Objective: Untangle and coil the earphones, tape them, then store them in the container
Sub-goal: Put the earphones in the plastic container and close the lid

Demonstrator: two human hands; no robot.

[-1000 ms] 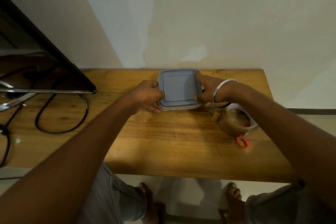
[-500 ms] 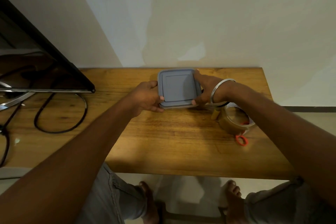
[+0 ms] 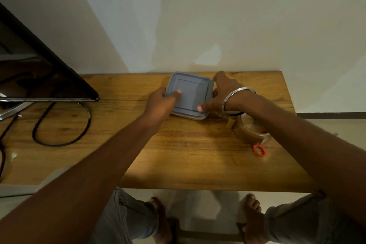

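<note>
A square container with a grey-blue lid [image 3: 191,93] sits at the far middle of the wooden table [image 3: 190,156]. My left hand [image 3: 160,105] grips its left edge, thumb lying on top of the lid. My right hand [image 3: 221,93], with a metal bangle at the wrist, holds the right edge, thumb pressing the lid's near right corner. The earphones are not visible; the lid covers the inside. A roll of brown tape [image 3: 250,130] stands just right of the container, under my right forearm.
Orange-handled scissors [image 3: 259,150] lie by the tape roll. A dark monitor [image 3: 39,77] stands at the left with a black cable [image 3: 59,125] looped on the table. A wall is close behind. My knees and bare feet show below the table's near edge.
Both thumbs have come up onto the lid. The container has turned slightly, its near right corner nearer to me.
</note>
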